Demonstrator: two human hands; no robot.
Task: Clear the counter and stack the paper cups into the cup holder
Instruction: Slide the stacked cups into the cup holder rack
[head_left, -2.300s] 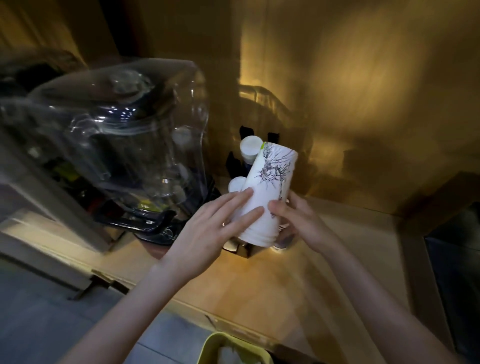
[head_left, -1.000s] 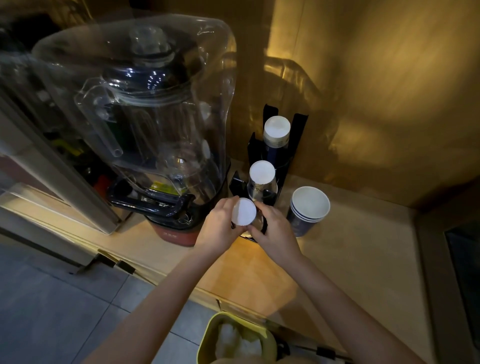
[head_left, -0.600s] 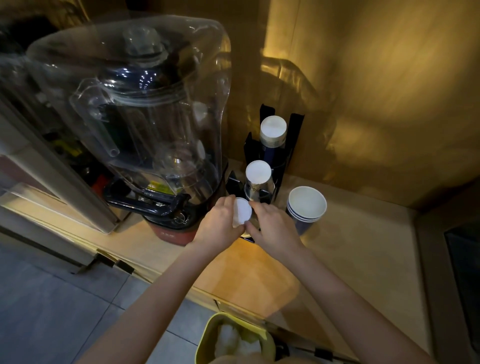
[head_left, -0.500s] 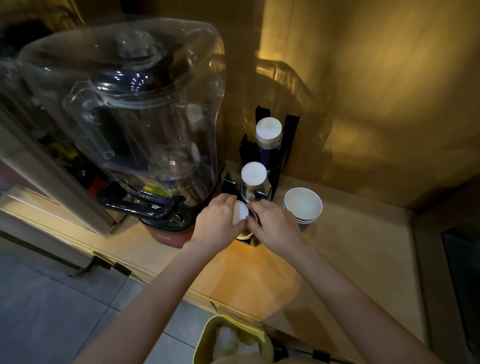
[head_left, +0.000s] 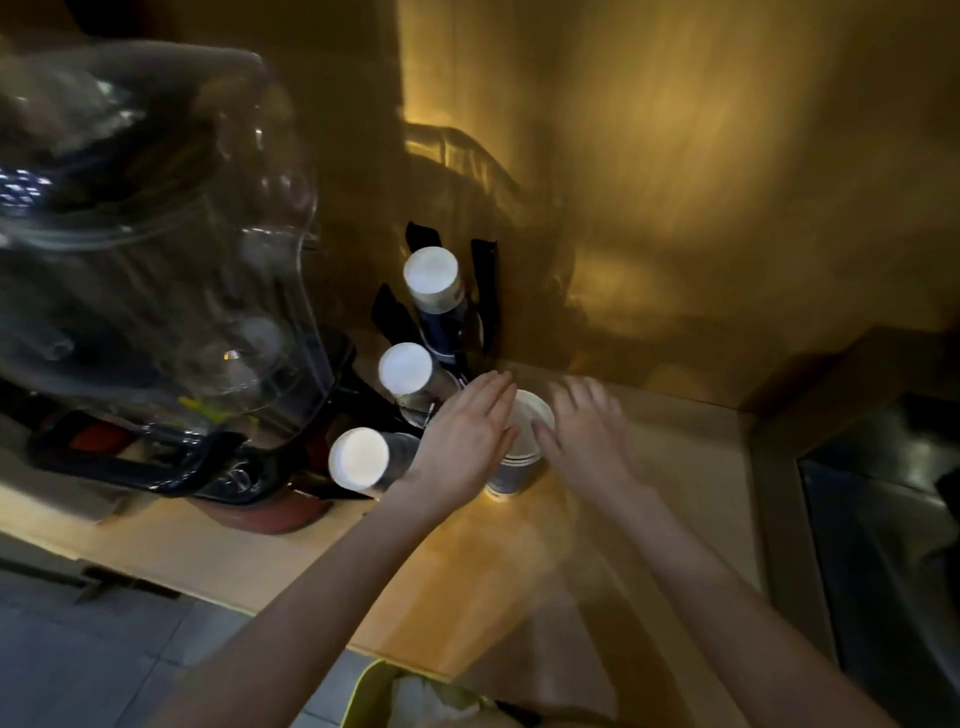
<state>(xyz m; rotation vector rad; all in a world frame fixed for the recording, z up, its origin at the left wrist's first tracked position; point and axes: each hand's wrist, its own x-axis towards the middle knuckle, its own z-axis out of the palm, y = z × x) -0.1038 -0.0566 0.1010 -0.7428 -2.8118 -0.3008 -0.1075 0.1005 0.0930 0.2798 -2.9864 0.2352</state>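
Both hands close in on the last loose cups on the counter.

The left hand (head_left: 470, 439) and right hand (head_left: 584, 434) are spread wide, fingers open, on either side of a short nested stack of blue paper cups (head_left: 517, 457) standing mouth-up between them; neither has gripped it yet. Best to squeeze gently low on the sides so the rims do not crush, lift straight, then turn it over to match the rest. Just left of the left hand, the black cup holder (head_left: 485, 291) carries three upside-down stacks (head_left: 405, 371). One loose stack, apparently several cups; the blur hides the exact number.
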